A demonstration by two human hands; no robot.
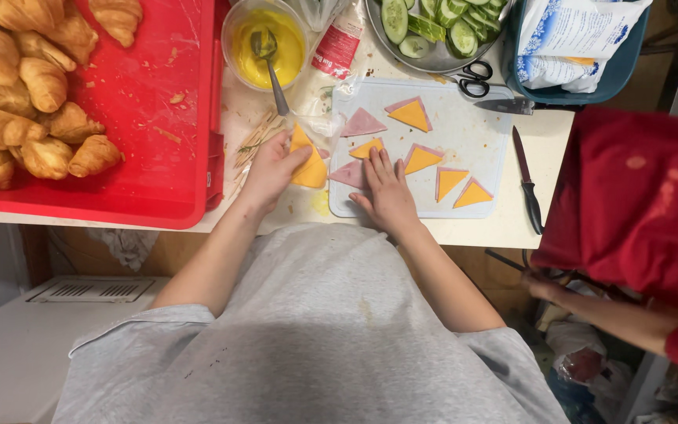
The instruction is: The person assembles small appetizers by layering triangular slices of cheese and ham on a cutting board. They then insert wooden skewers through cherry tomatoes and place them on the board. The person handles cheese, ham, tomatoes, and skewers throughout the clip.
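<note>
stack of orange cheese triangles [310,166] at the left edge of the pale cutting board [480,137], half off it on the table, gripped by the left hand [271,169] with thumb on top and fingers curled around the near corner. still partly in clear wrapping [319,124] at twelve o'clock of the stack. right hand [384,191] at three o'clock of the stack, open and flat, fingertips pressing a single cheese triangle [367,148] and the edge of a pink ham triangle [349,174] onto the board.

more ham-and-cheese pairs [421,159] laid out across the board from twelve to four o'clock of the right hand, each cheese piece sitting on a ham piece. black-handled knife [527,182] on the table just past the board's right edge, blade pointing away. scissors [475,78] and a metal bowl of cucumber slices [433,27] at one o'clock. tub of yellow sauce [264,43] with a spoon [270,59] at twelve o'clock of the left hand, toothpicks [254,137] beside it. red tray [158,118] of croissants [25,86] at nine to ten o'clock. another person's red sleeve [637,204] at three o'clock.

likely risks: soft slices sticking together, so two lifting as one or a corner tearing under the thumb; stack sliding off the board edge onto the table; wrapping catching and dragging neighbouring pieces out of line.
</note>
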